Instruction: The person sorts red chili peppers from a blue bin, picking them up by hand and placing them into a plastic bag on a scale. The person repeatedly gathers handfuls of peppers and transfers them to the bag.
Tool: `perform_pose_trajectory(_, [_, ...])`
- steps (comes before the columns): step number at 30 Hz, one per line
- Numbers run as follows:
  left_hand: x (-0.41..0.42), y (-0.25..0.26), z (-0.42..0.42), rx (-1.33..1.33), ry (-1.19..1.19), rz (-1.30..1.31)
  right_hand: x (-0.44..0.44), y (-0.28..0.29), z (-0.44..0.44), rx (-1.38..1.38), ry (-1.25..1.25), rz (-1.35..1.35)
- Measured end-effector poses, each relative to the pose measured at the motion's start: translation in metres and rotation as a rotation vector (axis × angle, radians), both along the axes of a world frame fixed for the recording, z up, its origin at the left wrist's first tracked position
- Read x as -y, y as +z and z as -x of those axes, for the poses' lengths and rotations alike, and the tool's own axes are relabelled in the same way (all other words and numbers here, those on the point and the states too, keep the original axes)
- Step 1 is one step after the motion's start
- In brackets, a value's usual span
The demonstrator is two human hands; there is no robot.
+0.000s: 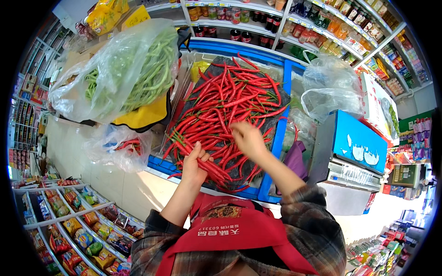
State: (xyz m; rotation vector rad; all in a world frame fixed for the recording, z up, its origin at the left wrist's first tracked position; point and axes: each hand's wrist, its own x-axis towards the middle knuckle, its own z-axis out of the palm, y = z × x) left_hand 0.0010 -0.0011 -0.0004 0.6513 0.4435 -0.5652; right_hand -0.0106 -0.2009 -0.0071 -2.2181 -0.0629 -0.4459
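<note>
A big pile of long red chili peppers with green stems lies on a dark cloth over a blue-framed chest freezer. My left hand is closed around a bunch of red chilies, stems pointing up and left, tips down and right. Over the right middle of the pile is my right hand, its fingers curled down at the chilies. Whether those fingertips pinch one cannot be told, as the hand hides them.
Left of the pile, a clear plastic bag holds long green beans. Below it hangs a bag with red chilies. To the right are empty-looking plastic bags, a purple cloth and a blue-topped box. Shelves of bottles stand behind.
</note>
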Motion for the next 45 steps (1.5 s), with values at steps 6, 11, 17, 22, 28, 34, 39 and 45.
perform_pose_trajectory(6, [0.001,0.004,-0.012,0.01,0.0,-0.001,0.072,-0.058,-0.103,-0.242,-0.272,0.624])
perform_pose_trajectory(11, [-0.007,0.0,-0.021,0.031,-0.004,-0.012,0.072,-0.091,-0.114,-0.015,-0.152,0.525])
perform_pose_trajectory(17, [-0.012,-0.009,-0.022,-0.008,-0.031,-0.01,0.166,-0.078,-0.112,-0.296,-0.805,0.591])
perform_pose_trajectory(22, [0.002,0.001,-0.018,-0.002,-0.074,0.004,0.203,-0.089,-0.081,-0.583,-0.693,0.221])
perform_pose_trajectory(28, [0.0,-0.001,-0.014,-0.003,-0.109,-0.033,0.169,-0.03,-0.008,-0.38,-0.403,-0.987])
perform_pose_trajectory(34, [0.021,0.017,-0.004,0.027,-0.188,0.011,0.108,0.052,0.055,-0.334,-0.078,-1.335])
perform_pose_trajectory(39, [0.023,0.032,0.003,0.11,-0.218,0.006,0.076,0.072,0.074,-0.296,0.121,-1.373])
perform_pose_trajectory(45, [0.012,0.044,0.009,0.199,-0.176,-0.007,0.052,0.082,0.076,-0.375,0.289,-1.47])
